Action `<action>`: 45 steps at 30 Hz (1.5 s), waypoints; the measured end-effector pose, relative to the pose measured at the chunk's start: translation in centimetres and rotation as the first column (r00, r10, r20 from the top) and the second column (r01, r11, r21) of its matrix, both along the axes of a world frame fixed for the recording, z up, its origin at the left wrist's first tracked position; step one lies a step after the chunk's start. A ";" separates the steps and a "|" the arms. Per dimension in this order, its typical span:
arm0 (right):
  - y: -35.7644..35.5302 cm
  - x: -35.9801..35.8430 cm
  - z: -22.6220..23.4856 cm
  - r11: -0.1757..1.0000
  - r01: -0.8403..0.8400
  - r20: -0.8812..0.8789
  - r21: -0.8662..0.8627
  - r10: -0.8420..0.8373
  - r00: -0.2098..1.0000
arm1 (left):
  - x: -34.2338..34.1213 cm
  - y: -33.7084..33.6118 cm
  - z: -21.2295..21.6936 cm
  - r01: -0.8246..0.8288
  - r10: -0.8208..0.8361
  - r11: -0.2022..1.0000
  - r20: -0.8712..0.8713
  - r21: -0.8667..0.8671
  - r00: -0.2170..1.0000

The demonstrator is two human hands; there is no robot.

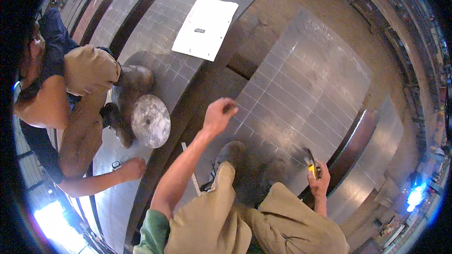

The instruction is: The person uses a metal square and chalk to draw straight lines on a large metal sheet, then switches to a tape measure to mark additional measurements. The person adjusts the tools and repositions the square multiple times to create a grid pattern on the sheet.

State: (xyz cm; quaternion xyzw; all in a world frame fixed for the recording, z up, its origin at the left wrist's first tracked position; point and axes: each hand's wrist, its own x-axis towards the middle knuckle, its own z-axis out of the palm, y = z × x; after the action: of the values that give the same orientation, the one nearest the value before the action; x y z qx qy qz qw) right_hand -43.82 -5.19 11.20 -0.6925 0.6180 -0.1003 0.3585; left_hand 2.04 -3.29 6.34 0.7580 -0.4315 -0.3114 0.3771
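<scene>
I squat on a large grey metal sheet [306, 89] marked with a grid of pale lines. My left hand [217, 116] is raised over the sheet's left edge, fingers closed on a small dark object [230, 108]. At the sheet's lower right edge, my right hand [320, 184] grips a yellow and black tape measure [311, 163]. Both of my shoes [231, 153] rest on the sheet.
A co-worker [70, 94] squats at the left on another gridded sheet [165, 19], one hand [132, 169] down beside a small object [116, 164]. A round metal disc [150, 121] lies by that person's boots. A white paper [205, 28] lies farther back. More sheets [376, 150] lie at the right.
</scene>
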 end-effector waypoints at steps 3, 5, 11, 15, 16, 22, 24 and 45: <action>0.9 0.8 0.7 0.993 0.113 0.015 0.027 -0.114 0.993 | -0.5 4.5 -0.9 -0.024 0.019 0.998 0.087 0.059 0.996; 1.5 1.2 0.5 0.979 0.191 0.051 0.073 -0.195 0.979 | -1.2 6.3 -0.5 -0.109 0.109 0.979 0.013 0.169 0.994; 2.6 5.2 -1.0 0.949 0.021 0.052 0.315 -0.039 0.998 | -6.9 4.6 1.8 0.182 -0.130 0.968 -0.274 0.175 0.953; 0.8 12.8 2.0 0.927 -0.255 0.183 0.274 0.210 0.960 | -11.8 4.0 3.4 0.470 -0.348 0.881 -0.615 0.042 0.707; 0.7 13.5 2.2 0.919 -0.271 0.206 0.287 0.218 0.954 | -12.2 3.9 3.3 0.487 -0.315 0.869 -0.658 0.090 0.684; 2.8 12.5 2.6 0.903 -0.343 0.126 0.258 0.321 0.939 | -11.3 5.2 2.1 0.566 -0.400 0.818 -0.610 0.098 0.684; 2.7 11.0 2.9 0.910 -0.297 0.042 0.288 0.298 0.954 | -8.8 5.8 1.3 0.547 -0.385 0.829 -0.588 0.119 0.711; 21.2 -22.5 -0.8 0.428 0.752 0.065 -0.501 -0.848 0.526 | 7.5 -2.3 -4.4 0.306 -0.306 0.952 -0.015 0.005 0.952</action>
State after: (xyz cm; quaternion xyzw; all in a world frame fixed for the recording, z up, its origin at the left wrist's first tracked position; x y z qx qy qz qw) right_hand -66.34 15.97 10.41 -0.3831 0.8599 -0.3364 0.0243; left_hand 9.56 -5.57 1.94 0.6813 -0.5398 -0.3730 0.3245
